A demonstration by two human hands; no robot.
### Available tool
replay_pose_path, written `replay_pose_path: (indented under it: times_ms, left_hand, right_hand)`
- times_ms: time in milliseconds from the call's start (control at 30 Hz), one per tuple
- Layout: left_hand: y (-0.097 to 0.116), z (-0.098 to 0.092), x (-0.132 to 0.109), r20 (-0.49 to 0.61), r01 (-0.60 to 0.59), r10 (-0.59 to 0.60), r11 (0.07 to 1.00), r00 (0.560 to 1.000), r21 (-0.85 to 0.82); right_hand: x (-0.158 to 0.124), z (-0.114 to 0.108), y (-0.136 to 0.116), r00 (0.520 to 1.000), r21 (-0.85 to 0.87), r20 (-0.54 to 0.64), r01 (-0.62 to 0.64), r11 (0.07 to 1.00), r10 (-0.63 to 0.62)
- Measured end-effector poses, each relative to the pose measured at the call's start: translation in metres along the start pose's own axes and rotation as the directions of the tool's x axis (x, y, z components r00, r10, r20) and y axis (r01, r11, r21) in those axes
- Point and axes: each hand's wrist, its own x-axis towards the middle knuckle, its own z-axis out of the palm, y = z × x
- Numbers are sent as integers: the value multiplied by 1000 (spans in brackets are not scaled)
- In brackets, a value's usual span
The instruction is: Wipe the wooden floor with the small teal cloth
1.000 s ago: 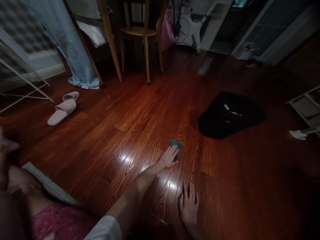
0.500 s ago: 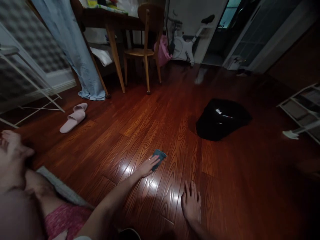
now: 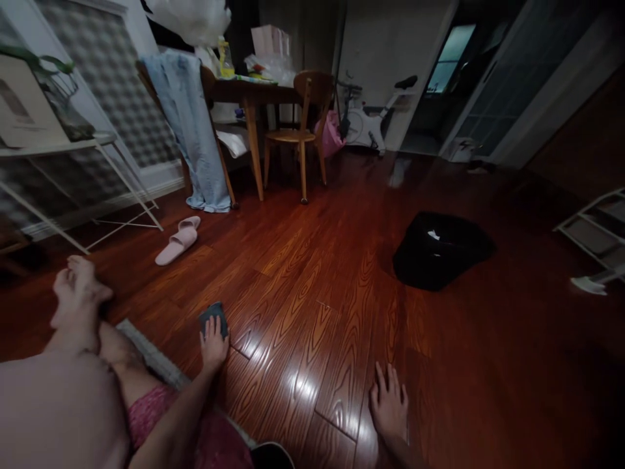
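Observation:
My left hand [image 3: 213, 343] presses flat on a small dark teal cloth [image 3: 213, 314] lying on the glossy red-brown wooden floor [image 3: 317, 312], just past the edge of a grey mat [image 3: 152, 356]. My right hand [image 3: 389, 405] rests palm down on the floor at the lower right with its fingers spread and nothing in it. My bent leg and foot [image 3: 78, 296] lie to the left of the cloth.
A black bag [image 3: 439, 251] lies on the floor ahead to the right. Pink slippers [image 3: 178, 240] sit near a white metal rack [image 3: 73, 189]. Further back stand a wooden chair [image 3: 297, 133], a table draped with blue fabric [image 3: 195, 130], and an exercise bike [image 3: 371, 124].
My left hand has slid the cloth across the floor to the left and closer to my leg. My right hand stays planted. The view has tilted upward.

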Motion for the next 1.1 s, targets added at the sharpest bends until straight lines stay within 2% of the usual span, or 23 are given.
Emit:
replay_pose_path:
  times_ms: [100, 167, 267, 333, 400, 467, 567, 633, 700, 767, 800, 867, 933, 1000, 1100]
  left_hand:
    - [23, 2, -23, -29, 68, -68, 998, 997, 10]
    - [46, 6, -38, -17, 38, -37, 999, 999, 16]
    - [81, 16, -63, 61, -123, 122, 992, 991, 15]
    - [104, 25, -84, 109, -272, 274, 962, 955, -35]
    - [127, 33, -107, 143, -403, 418, 907, 897, -119]
    - [150, 38, -132, 207, -477, 508, 860, 836, -182]
    - [175, 39, -164, 320, -599, 660, 751, 679, -278]
    - [183, 35, -176, 357, -661, 748, 663, 560, -352]
    - [184, 29, -179, 380, -689, 797, 600, 469, -407]
    - [181, 21, -175, 394, -696, 820, 565, 415, -442]
    - [179, 18, -170, 392, -698, 827, 555, 403, -453]
    - [175, 12, -157, 382, -696, 830, 552, 406, -459]
    - [169, 7, -141, 396, -672, 793, 605, 463, -426]
    - [159, 3, -123, 439, -611, 691, 719, 575, -332]
    - [132, -1, -98, 422, -448, 447, 888, 789, -103]
  right_hand:
    - [2, 0, 0, 1000, 0, -8, -5, 1000, 5]
    - [3, 1, -1, 1000, 0, -12, -10, 1000, 10]
    - [4, 2, -1, 1000, 5, -21, -5, 1000, 5]
    - [5, 3, -2, 1000, 11, -29, -2, 1000, 3]
    - [6, 2, -3, 999, 12, -36, -4, 1000, 4]
    - [6, 1, -4, 999, 7, -44, -10, 1000, 10]
    - [7, 0, -6, 998, -4, -60, -14, 1000, 14]
    - [8, 1, -6, 998, -2, -68, -15, 1000, 15]
    - [9, 2, -6, 997, 7, -72, -14, 1000, 15]
    - [10, 4, -5, 997, 17, -72, -16, 1000, 17]
    - [10, 6, -5, 997, 22, -73, -19, 1000, 21]
    - [11, 9, -4, 996, 31, -78, -29, 999, 31]
    - [11, 13, -3, 996, 40, -85, -33, 999, 36]
    - [12, 17, -1, 995, 48, -95, -29, 998, 33]
    - [13, 24, 3, 994, 46, -106, -20, 999, 24]
